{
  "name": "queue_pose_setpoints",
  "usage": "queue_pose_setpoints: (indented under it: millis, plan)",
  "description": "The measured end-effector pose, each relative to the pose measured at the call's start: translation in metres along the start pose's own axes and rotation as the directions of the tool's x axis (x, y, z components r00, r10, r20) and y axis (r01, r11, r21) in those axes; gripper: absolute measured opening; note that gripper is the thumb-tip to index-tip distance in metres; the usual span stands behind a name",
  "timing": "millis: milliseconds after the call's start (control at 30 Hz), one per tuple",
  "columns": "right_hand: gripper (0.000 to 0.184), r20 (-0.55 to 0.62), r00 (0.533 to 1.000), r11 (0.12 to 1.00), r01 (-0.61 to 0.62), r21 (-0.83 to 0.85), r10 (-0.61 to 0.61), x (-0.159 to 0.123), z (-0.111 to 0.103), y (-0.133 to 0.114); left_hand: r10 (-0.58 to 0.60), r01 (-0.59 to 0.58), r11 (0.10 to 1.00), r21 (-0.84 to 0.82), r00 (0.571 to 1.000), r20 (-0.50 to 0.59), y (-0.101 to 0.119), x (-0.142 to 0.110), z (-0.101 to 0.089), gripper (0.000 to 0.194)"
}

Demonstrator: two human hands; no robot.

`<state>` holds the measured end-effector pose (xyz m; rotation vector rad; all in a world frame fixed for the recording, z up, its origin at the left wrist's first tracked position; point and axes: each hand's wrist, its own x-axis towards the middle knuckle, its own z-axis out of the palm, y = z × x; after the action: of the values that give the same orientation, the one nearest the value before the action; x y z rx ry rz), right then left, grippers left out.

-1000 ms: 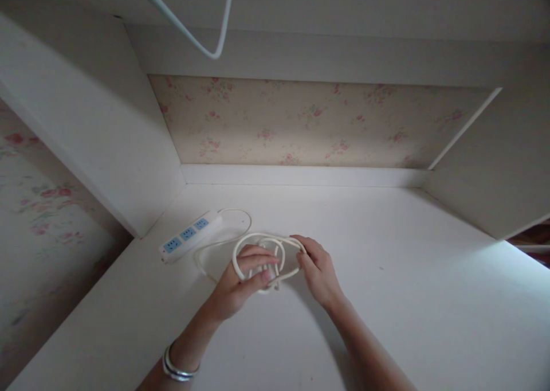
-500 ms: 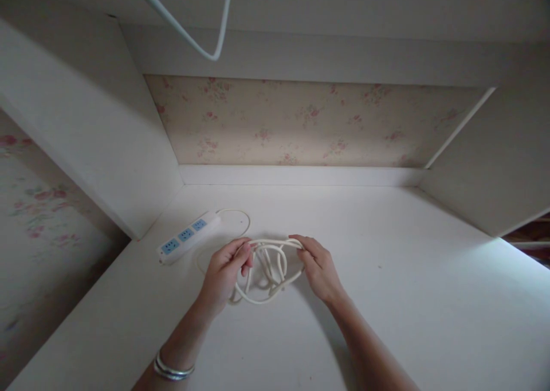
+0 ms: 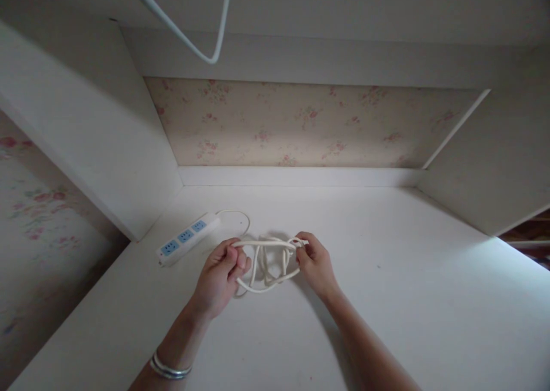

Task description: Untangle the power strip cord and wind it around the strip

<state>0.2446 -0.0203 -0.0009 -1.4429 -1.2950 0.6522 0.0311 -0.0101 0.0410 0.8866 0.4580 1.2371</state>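
Between my two hands a white power cord (image 3: pixel 267 243) is gathered in loose, crossing loops above the white surface. My left hand (image 3: pixel 221 273) is closed around the left side of the loops, thumb on top. At the right side my right hand (image 3: pixel 315 262) pinches the cord between thumb and fingers. Up and to the left of my left hand lies a white power strip (image 3: pixel 184 236) with blue socket faces. A length of its cord curves from its far end toward the loops; part of it is hidden behind my left hand.
The white desktop (image 3: pixel 387 311) spreads under my hands. White side panels (image 3: pixel 98 116) flank it, and a low ledge (image 3: pixel 296 176) runs along the back below floral wallpaper (image 3: pixel 283 121). A pale bent cable or rod (image 3: pixel 212 55) hangs at the upper left, under a shelf.
The loops are drawn flatter and wider, with the top strand now stretched straighter between my hands. My left hand has shifted slightly left. The power strip stays in place.
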Motion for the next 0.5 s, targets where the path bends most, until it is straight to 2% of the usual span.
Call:
queue_pose_setpoints:
  millis: [100, 233, 333, 500]
  plan:
    - [0.025, 0.043, 0.999, 0.990, -0.004, 0.139, -0.002, -0.004, 0.005, -0.003, -0.046, 0.045, 0.999, 0.030, 0.999, 0.026, -0.002, -0.002, 0.000, 0.027]
    - [0.021, 0.053, 0.998, 0.953, -0.048, 0.300, 0.033, -0.005, 0.008, -0.008, -0.059, 0.061, 0.998, -0.023, 0.996, 0.061, -0.001, -0.003, 0.000, 0.024]
    - [0.022, 0.037, 0.996, 0.909, -0.093, 0.406, 0.086, -0.004, 0.009, -0.011, -0.031, 0.035, 0.991, -0.130, 0.999, 0.038, 0.000, -0.003, -0.001, 0.023]
    - [0.021, 0.033, 0.990, 0.863, -0.136, 0.486, 0.137, 0.000, 0.011, -0.009, -0.038, 0.037, 0.933, -0.359, 0.999, 0.004, 0.006, 0.001, -0.001, 0.022]
